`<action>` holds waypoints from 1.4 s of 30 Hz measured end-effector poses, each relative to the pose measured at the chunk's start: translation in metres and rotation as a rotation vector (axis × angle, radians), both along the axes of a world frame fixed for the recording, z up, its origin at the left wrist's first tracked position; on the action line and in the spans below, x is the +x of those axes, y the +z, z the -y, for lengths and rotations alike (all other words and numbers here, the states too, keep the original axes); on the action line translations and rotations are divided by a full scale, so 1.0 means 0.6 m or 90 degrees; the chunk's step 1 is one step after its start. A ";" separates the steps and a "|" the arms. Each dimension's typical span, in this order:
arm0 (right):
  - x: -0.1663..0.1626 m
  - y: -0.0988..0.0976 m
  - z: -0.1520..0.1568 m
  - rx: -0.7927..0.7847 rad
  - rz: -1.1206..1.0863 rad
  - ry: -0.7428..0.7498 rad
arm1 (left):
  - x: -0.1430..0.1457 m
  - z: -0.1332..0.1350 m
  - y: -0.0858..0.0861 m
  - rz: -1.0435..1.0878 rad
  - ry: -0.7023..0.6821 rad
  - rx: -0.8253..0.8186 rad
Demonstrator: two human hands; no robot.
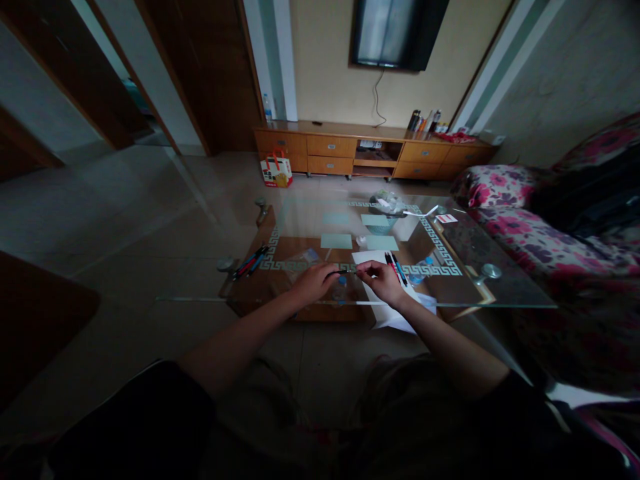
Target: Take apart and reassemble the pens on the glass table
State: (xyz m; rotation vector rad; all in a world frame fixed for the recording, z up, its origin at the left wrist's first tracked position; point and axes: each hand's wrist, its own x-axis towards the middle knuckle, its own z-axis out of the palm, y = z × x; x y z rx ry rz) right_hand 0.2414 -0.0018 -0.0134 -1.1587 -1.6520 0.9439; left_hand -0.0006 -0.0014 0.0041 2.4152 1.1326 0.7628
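Over the front edge of the glass table (310,207), my left hand (314,283) is closed around a dark, slim pen (343,271). The pen lies roughly level and points to the right. My right hand (381,280) pinches its other end, where a small light-coloured part shows between the hands; its detail is too small to make out. Beneath and beside my right hand is white paper (367,256), with several pens (397,269) lying on it. Another bunch of pens (251,261), black, red and blue, rests at the table's left side.
A clear plastic bag (387,201), a white strip and a red-and-white card (447,219) lie toward the table's back right. Bottles show below the glass. A flowered sofa (520,233) borders the right; a wooden TV cabinet (330,145) and a carrier bag (277,171) stand beyond.
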 end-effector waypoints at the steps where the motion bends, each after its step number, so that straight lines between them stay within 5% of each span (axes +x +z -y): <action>1: -0.001 0.001 0.001 0.002 0.002 0.005 | 0.000 0.000 0.000 -0.002 -0.002 0.004; 42: -0.013 0.011 0.013 0.016 0.047 0.029 | 0.001 0.001 -0.005 -0.014 -0.035 -0.013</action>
